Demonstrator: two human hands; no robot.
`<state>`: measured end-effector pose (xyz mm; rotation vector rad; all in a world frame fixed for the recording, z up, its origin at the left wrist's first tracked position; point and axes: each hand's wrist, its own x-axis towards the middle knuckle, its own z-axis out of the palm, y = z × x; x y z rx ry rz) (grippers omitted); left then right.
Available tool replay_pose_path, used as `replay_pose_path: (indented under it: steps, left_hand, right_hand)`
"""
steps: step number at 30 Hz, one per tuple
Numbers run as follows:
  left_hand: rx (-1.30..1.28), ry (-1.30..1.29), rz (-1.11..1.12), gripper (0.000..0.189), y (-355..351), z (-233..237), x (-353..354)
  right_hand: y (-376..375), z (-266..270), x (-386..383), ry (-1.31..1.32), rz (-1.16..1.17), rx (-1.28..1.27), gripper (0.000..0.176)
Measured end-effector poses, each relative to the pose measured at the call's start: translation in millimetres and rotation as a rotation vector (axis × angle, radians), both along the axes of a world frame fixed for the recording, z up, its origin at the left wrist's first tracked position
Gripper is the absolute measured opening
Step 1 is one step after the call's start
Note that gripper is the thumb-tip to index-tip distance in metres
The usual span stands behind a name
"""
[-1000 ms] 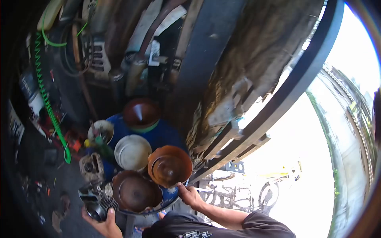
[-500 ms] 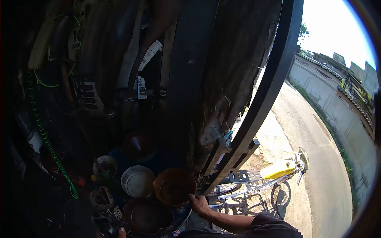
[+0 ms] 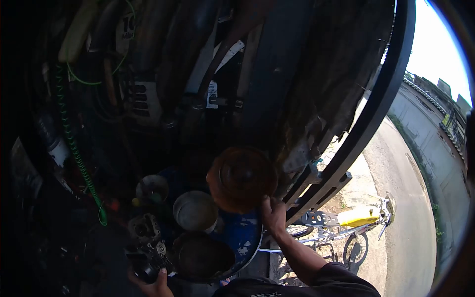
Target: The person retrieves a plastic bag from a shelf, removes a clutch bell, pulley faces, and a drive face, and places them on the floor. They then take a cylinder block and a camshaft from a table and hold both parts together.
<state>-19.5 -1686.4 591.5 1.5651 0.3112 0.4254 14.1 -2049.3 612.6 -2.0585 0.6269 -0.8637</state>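
Note:
My right hand (image 3: pixel 273 216) pinches the near right rim of a rusty brown round bowl (image 3: pixel 240 183), tilted over the blue drum top (image 3: pixel 243 240). At the bottom, my left hand (image 3: pixel 157 284) is closed around a dark metal engine part (image 3: pixel 143 266), its lower fingers lost in shadow. Just above that hand lies a grey metal engine casting (image 3: pixel 143 227). A wide dark bowl (image 3: pixel 204 255) sits on the drum, with a pale metal pot (image 3: pixel 195 211) beyond it. Farther left stands a smaller whitish container (image 3: pixel 152 188).
A dark upright post (image 3: pixel 381 114) and short rails (image 3: pixel 316 195) border the right side. Outside, a motorbike with a yellow tank (image 3: pixel 357 216) stands by the road (image 3: pixel 401 173). A green coiled hose (image 3: pixel 76 153) hangs at left, near dark hanging parts.
My right hand has lifted the rusty bowl and moved it away from me, baring blue drum surface beneath. More of my left hand shows now at the engine part. The whole view has shifted.

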Motion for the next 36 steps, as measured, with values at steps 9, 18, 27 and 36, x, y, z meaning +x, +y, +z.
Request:
replay_pose_path:
  steps: [9, 18, 27, 36]
  left_hand:
    - [-0.291, -0.121, 0.029, 0.081, 16, -5, -9]
    - [-0.293, -0.122, 0.113, 0.082, 21, -3, -25]
    - [-0.295, -0.067, 0.121, 0.086, 17, 9, -28]
    - [-0.187, -0.153, 0.092, 0.088, 20, 3, -22]
  right_hand:
    - [-25, 42, 132, -0.176, -0.237, -0.781, 0.038]
    - [-11, -40, 203, -0.095, 0.325, -1.150, 0.020]
    - [23, -17, 159, 0.217, 0.425, -0.812, 0.036]
    - [62, -61, -14, 0.605, 0.840, -0.326, 0.040]
